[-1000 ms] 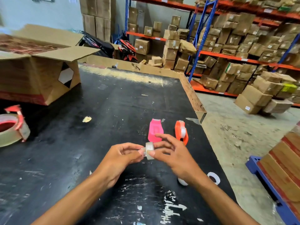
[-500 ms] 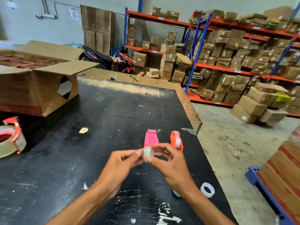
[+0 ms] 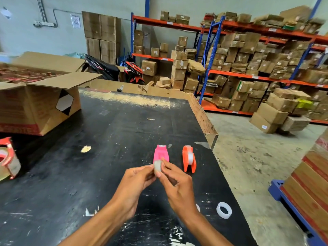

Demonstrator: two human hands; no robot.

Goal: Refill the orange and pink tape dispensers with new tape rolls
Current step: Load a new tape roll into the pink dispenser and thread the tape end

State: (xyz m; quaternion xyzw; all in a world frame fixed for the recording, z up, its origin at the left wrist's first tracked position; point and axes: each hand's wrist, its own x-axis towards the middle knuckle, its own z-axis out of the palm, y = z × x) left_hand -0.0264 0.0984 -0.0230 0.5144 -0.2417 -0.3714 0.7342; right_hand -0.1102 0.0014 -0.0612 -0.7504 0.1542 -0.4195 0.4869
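Clear small tape roll [image 3: 157,166] sits pinched between fingers of left hand [image 3: 134,181] and right hand [image 3: 177,187], low centre frame above the black desk [image 3: 106,139], apparently seeking its loose end before loading the pink plastic dispenser [image 3: 160,153] beside the orange dispenser [image 3: 189,158].

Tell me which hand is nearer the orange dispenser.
Right. The right hand sits just below-left of the orange dispenser, not touching it. The left hand is farther left, past the tape roll both hands pinch.
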